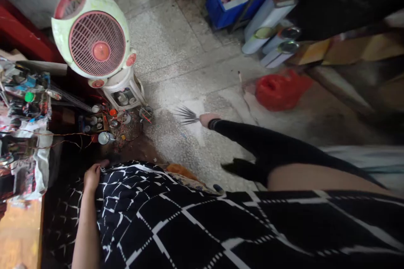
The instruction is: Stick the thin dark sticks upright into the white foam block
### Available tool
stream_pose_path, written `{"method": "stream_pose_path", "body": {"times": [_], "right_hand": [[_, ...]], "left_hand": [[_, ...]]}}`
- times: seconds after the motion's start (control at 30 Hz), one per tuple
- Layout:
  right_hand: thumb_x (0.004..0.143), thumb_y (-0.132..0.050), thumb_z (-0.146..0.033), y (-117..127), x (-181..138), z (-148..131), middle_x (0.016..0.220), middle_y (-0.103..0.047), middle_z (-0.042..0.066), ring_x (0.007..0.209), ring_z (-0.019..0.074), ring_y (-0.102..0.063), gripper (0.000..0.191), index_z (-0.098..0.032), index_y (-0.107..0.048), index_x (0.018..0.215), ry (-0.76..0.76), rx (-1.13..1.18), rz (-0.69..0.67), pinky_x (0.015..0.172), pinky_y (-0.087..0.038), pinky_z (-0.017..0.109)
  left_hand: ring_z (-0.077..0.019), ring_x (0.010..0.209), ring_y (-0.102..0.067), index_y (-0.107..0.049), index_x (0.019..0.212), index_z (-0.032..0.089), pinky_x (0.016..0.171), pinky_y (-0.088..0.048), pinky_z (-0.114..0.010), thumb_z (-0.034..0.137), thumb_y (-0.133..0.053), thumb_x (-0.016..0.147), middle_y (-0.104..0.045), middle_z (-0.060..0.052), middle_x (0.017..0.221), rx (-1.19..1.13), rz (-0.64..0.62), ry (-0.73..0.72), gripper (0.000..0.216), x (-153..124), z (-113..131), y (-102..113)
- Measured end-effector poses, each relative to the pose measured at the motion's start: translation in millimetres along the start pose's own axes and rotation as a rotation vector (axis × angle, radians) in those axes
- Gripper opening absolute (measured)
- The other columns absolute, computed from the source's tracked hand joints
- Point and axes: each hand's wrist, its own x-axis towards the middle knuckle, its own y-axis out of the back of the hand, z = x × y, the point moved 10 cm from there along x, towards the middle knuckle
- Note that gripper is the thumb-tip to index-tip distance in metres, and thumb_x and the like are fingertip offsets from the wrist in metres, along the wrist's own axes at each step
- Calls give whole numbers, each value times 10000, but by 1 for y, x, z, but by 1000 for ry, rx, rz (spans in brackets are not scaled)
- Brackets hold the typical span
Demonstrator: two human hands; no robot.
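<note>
My right hand point(206, 119), at the end of a black sleeve, reaches out over the speckled floor. It is closed round a fanned bunch of thin dark pointed strips point(187, 115), whose tips point left; their exact kind is unclear. At the lower left, my left hand point(92, 177) rests at the edge of the black-and-white patterned cloth point(139, 214) over my lap. Its fingers are bent together and seem to pinch the cloth's edge, though they are small and partly hidden.
A pale green and pink fan point(97, 44) stands at the upper left, near a cluttered bench point(23, 134) with cables. Small jars and cans point(105, 137) sit below the fan. A red plastic bag point(279, 90), metal cans point(279, 46) and a blue crate point(217, 10) lie right.
</note>
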Motion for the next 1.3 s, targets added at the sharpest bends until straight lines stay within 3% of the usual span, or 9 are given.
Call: {"method": "stream_pose_path", "body": {"times": [0.07, 0.17, 0.33, 0.47, 0.67, 0.8, 0.93, 1.07, 1.3], "right_hand": [[993, -558, -356, -32, -1, -3, 824, -629, 52, 760, 111, -612, 309, -80, -634, 877, 50, -75, -151, 764, -528, 271], [963, -559, -385, -87, -19, -28, 566, -548, 54, 601, 140, -549, 472, -135, -522, 564, 209, -120, -320, 674, -460, 269], [964, -322, -646, -159, -67, -104, 573, -557, 66, 583, 172, -530, 608, -182, -531, 630, 499, -68, -476, 635, -427, 293], [917, -184, -783, -200, -109, -166, 492, -452, 13, 477, 140, -460, 721, -182, -512, 691, 636, 18, -626, 545, -388, 276], [825, -366, -860, -253, -181, -234, 532, -399, -16, 424, 83, -373, 718, -168, -481, 673, 611, 332, -867, 435, -294, 236], [794, -419, -871, -289, -236, -262, 516, -351, -32, 413, 79, -343, 708, -174, -466, 681, 577, 453, -990, 403, -279, 220], [874, -380, -804, -309, -303, -289, 530, -438, 18, 447, 117, -420, 671, -174, -510, 686, 777, 385, -1059, 450, -363, 262], [936, -349, -728, -328, -373, -307, 518, -479, 52, 453, 142, -454, 639, -177, -539, 671, 967, 347, -1130, 470, -387, 291], [908, -430, -737, -374, -513, -315, 551, -451, 22, 446, 113, -447, 613, -169, -507, 690, 816, 499, -1510, 420, -353, 255]], "left_hand": [[-253, 1014, -689, -724, 1036, 208, 915, -508, -339, 301, -482, 893, -753, -82, 1076, -69, 17, -26, 296, -3, 4, 0], [-229, 1026, -686, -732, 995, 217, 956, -507, -326, 291, -482, 891, -755, -59, 1080, -170, 48, -60, 281, -15, 8, 0], [-196, 990, -691, -736, 1014, 200, 950, -519, -306, 284, -485, 892, -754, -57, 1076, -314, 142, -65, 291, -49, 9, 4], [-161, 722, -680, -729, 997, 168, 747, -553, -280, 354, -514, 888, -742, -58, 846, -589, 206, -63, 304, -84, 17, 11], [-151, 705, -702, -717, 997, 161, 674, -567, -252, 400, -630, 861, -731, -63, 805, -955, 302, -134, 289, -139, 50, 45], [-164, 726, -723, -698, 1029, 180, 669, -603, -270, 420, -707, 820, -741, -67, 850, -1173, 457, -154, 319, -175, 53, 75], [-169, 670, -724, -680, 973, 205, 645, -629, -289, 449, -734, 798, -743, -48, 793, -1296, 681, -106, 305, -220, 31, 90], [-167, 619, -717, -673, 912, 195, 629, -638, -298, 489, -721, 805, -731, -37, 710, -1321, 920, 17, 316, -281, -11, 92], [-142, 586, -697, -663, 863, 183, 599, -612, -265, 452, -690, 847, -709, -20, 673, -1118, 1231, 245, 271, -416, -69, 108]]}}
